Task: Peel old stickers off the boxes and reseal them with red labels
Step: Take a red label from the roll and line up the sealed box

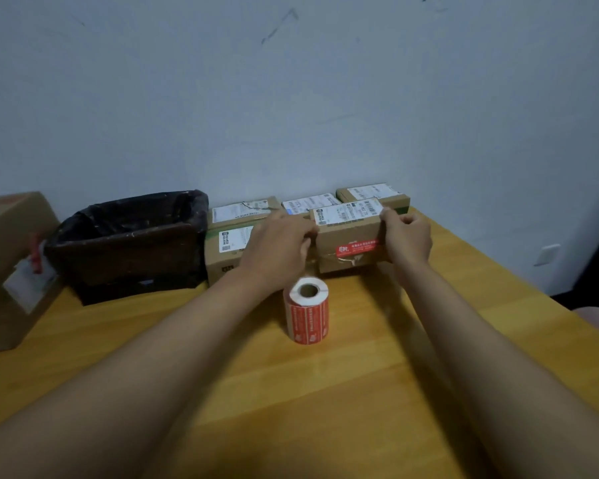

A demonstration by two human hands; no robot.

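A small cardboard box (pixel 348 236) stands at the far middle of the wooden table, with a white shipping sticker (pixel 346 213) on top and a red label (pixel 357 248) across its front seam. My left hand (pixel 277 248) grips the box's left end. My right hand (pixel 407 236) holds its right end, fingers curled at the sticker's corner. A roll of red labels (pixel 306 311) stands upright just in front of the box. Several more stickered boxes (pixel 237 219) sit behind and to the left against the wall.
A dark bin lined with a black bag (pixel 132 236) sits left of the boxes. A large cardboard carton (pixel 7 264) stands at the far left edge. The wooden table (pixel 325 392) stretches toward me; its right edge runs diagonally.
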